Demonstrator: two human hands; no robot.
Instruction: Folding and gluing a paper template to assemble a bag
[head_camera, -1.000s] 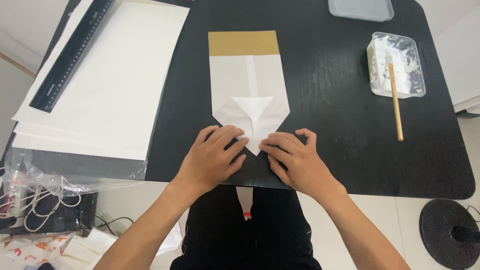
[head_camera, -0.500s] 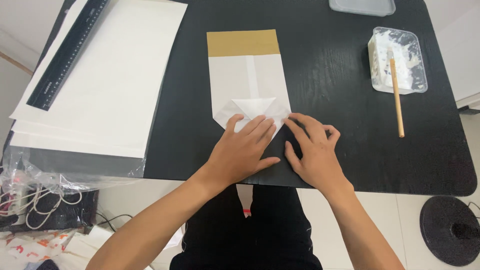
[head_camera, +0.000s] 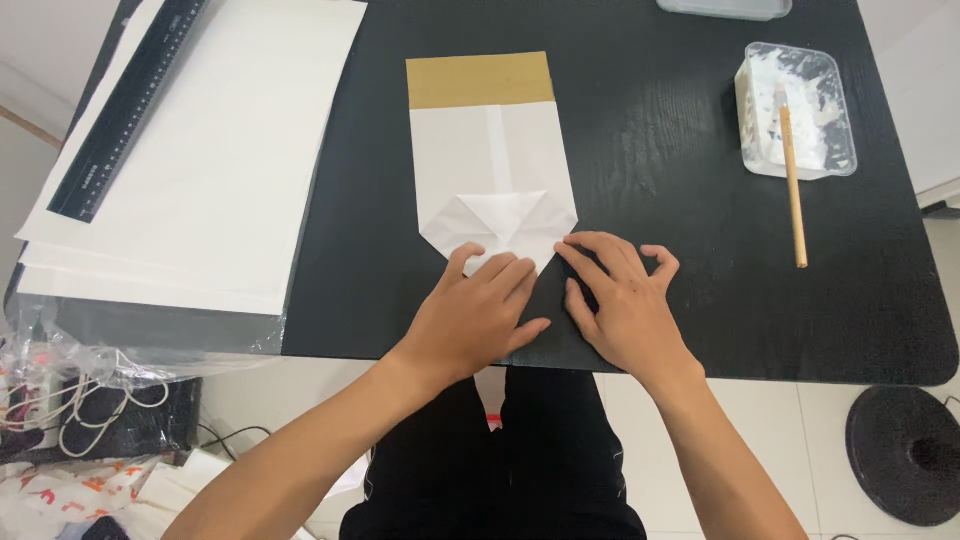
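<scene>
A folded white paper bag (head_camera: 492, 155) with a tan band across its far end lies flat on the black table (head_camera: 650, 150). Its near end is folded into a pointed flap. My left hand (head_camera: 478, 312) lies flat on that near point, fingers pressing the paper. My right hand (head_camera: 622, 305) rests beside it on the table, fingertips touching the flap's right corner. Neither hand grips anything.
A stack of large white sheets (head_camera: 220, 150) with a black ruler (head_camera: 128, 108) lies at the left. A clear tray of white paste (head_camera: 800, 110) with a wooden stick (head_camera: 792, 185) sits at the right. Plastic bags and cords (head_camera: 70, 400) hang off the left edge.
Both hands have shifted right and forward along the bag's near end. The left hand now covers the point and the right hand has slid to the flap's right corner.
</scene>
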